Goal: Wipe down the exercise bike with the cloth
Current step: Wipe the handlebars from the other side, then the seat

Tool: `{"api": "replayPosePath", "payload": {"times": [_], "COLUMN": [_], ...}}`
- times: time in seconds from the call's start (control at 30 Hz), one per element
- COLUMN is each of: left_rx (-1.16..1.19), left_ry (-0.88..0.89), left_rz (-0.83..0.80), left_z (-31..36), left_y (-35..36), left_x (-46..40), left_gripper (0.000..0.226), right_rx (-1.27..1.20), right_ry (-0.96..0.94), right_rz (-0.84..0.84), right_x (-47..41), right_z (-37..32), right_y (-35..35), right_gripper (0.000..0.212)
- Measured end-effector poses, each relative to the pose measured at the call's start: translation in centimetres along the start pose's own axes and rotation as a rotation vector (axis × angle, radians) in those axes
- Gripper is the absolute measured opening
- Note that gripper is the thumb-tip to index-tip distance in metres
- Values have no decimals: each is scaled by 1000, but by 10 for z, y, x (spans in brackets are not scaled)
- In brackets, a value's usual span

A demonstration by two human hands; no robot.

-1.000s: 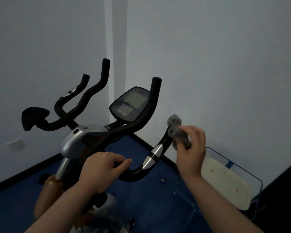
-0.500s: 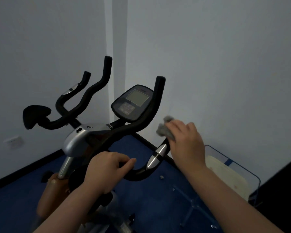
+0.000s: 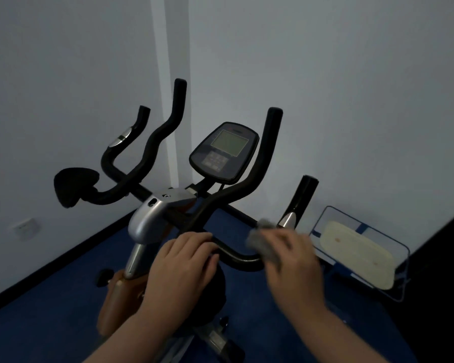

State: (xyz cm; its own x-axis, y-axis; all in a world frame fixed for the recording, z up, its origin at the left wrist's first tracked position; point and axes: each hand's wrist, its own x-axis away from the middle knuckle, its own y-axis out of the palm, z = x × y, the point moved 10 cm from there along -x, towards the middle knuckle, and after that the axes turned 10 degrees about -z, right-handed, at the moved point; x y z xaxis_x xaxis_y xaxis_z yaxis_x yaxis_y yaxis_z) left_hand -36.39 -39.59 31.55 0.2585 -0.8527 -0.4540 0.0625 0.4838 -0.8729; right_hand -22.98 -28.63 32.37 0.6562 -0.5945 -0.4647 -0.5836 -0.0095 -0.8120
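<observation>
**Cloth now low on the right handlebar bend**

Pale walls (image 3: 351, 87) meet in a corner behind the exercise bike (image 3: 157, 221), blue floor (image 3: 50, 305) underneath, dim light. Bike's black handlebars (image 3: 249, 189) fan up toward the far corner, console (image 3: 224, 151) with grey screen between them, silver stem housing below.

Left hand (image 3: 180, 271) grips the near part of the right-side bar, fingers curled over it, thumb side toward the console. Same hold as half a second ago.

Right hand (image 3: 291, 260) holds the grey cloth (image 3: 261, 242) bunched under its fingers, pressed on the low curved bend of the right bar. Hand is motion-blurred, finger detail not clear. Half a second ago the cloth sat higher, on the upright grip just above the silver band (image 3: 288, 220); now it is below that band, and the black grip end (image 3: 306, 195) stands uncovered above the hand. One second ago the cloth was held up beside the grip's tip.

View has also shifted: the bike sits further right and lower in frame than before, hands closer together.

Blue wire-frame rack (image 3: 401, 252) with a cream pad (image 3: 357, 255) stands on the floor at right, just beyond the right hand. Wall socket (image 3: 26, 226) low on the left wall.
</observation>
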Motion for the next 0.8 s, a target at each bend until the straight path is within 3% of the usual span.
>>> {"api": "replayPosePath", "payload": {"times": [0.13,0.2,0.37,0.53,0.67,0.8], "left_rx": [211,367,659,710,733,681], "left_ry": [-158,-223,-293,-276,-262,-235], "left_rz": [25,59,176,123,109,132], "left_z": [-36,-47,-56,-55,-54,-53], "left_y": [7,11,19,23,23,20], "left_x": [28,35,44,43,43,43], "left_gripper": [41,43,40,39,42,43], "right_rx": [-94,-11,17,-176,-37,12], "right_ry": [-43,-103,-116,-24,-53,-67], "right_rz": [-154,-208,-281,-452,-634,-615], "right_x": [7,2,-6,-55,-53,-56], "right_z": [-31,-26,-30,-57,-53,-56], "right_y": [23,14,15,55,61,61], "right_gripper": [43,38,46,30,28,26]}}
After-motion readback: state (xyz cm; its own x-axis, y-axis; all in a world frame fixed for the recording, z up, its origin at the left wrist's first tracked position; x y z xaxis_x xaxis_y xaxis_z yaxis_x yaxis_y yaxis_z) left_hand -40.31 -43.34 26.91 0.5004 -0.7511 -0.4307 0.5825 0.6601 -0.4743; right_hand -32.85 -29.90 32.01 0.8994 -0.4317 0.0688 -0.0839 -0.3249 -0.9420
